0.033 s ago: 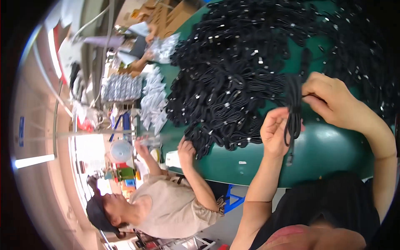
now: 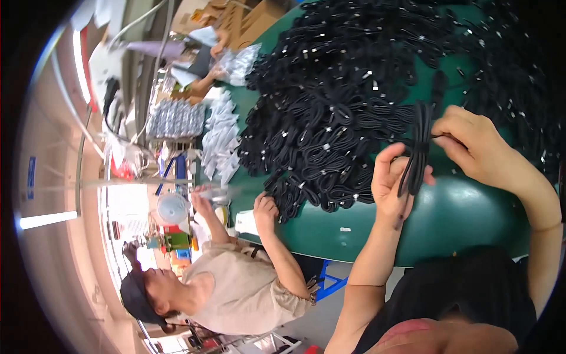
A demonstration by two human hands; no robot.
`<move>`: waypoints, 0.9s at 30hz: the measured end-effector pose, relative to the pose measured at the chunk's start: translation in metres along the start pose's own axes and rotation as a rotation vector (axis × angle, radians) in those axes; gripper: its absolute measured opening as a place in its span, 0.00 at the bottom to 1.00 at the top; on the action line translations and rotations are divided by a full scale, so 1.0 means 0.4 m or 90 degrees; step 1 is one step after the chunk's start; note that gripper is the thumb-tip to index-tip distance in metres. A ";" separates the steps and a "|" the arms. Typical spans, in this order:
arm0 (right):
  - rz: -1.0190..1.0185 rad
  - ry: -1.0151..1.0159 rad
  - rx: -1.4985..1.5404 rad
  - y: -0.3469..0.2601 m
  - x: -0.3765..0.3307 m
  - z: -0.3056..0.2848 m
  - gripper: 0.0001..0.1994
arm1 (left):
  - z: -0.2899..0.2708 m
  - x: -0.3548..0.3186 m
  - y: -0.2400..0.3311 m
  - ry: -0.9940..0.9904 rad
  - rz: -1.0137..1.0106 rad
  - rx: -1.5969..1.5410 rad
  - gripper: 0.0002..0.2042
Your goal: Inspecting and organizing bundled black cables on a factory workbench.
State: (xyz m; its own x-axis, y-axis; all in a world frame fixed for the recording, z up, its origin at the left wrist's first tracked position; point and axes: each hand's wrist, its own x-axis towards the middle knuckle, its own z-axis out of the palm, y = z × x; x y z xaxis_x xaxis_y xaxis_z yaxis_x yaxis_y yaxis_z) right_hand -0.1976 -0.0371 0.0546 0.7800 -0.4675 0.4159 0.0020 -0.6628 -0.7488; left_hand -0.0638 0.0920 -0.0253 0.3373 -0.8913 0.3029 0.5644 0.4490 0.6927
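My left hand (image 2: 390, 187) is closed around the lower part of a coiled black cable (image 2: 420, 147), held upright above the table. A loose tail of this cable dangles, blurred, over the left wrist. Beside the coil's middle, my right hand (image 2: 466, 141) pinches a thin black strand (image 2: 436, 137) that runs to the bundle; I cannot tell whether it is a tie or part of the cable. Behind both hands spreads a large heap of similar coiled black cables (image 2: 330, 118) with small shiny connector ends.
The green table (image 2: 466, 206) has a curved near edge. At left, a co-worker in a beige shirt (image 2: 236, 289) has one hand (image 2: 266, 212) at the heap. White packets (image 2: 219, 141) and stacked clear bags (image 2: 175, 120) lie beyond. Another person's hands hold clear plastic bags (image 2: 239, 64).
The cable coil has tilted slightly, its bottom toward my left wrist, and its loose tail has swung left onto that wrist. My right hand keeps its pinch, almost unmoved.
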 end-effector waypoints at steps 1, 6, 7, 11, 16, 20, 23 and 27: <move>0.001 -0.013 -0.015 -0.001 0.003 0.005 0.06 | -0.001 0.006 0.004 0.002 0.016 0.046 0.30; -0.038 -0.096 -0.079 0.010 -0.024 0.030 0.05 | -0.007 -0.006 0.013 -0.026 0.001 0.094 0.25; -0.043 -0.101 -0.099 -0.002 -0.028 0.029 0.05 | -0.016 -0.005 0.016 0.016 0.010 0.309 0.25; -0.090 -0.110 -0.136 -0.033 -0.043 0.024 0.06 | -0.017 -0.001 0.013 0.068 -0.047 0.365 0.23; -0.143 -0.069 -0.304 -0.012 -0.047 0.035 0.06 | -0.013 0.017 0.003 0.120 -0.089 0.025 0.13; -0.208 -0.032 -0.274 0.009 -0.039 0.068 0.06 | -0.005 0.011 -0.011 0.141 -0.090 0.030 0.18; -0.177 -0.037 -0.297 0.027 -0.044 0.083 0.07 | -0.006 0.019 -0.016 0.124 -0.075 0.020 0.17; -0.123 -0.048 -0.313 0.027 -0.058 0.067 0.06 | -0.021 0.027 -0.005 0.144 -0.011 0.006 0.16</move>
State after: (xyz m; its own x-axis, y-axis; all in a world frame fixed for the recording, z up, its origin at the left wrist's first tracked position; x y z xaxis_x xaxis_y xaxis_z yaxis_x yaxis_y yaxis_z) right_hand -0.1989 -0.0179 0.0232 0.8370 -0.2788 0.4709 -0.1297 -0.9371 -0.3241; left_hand -0.0550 0.0821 -0.0290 0.4889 -0.8615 0.1373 0.5648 0.4325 0.7028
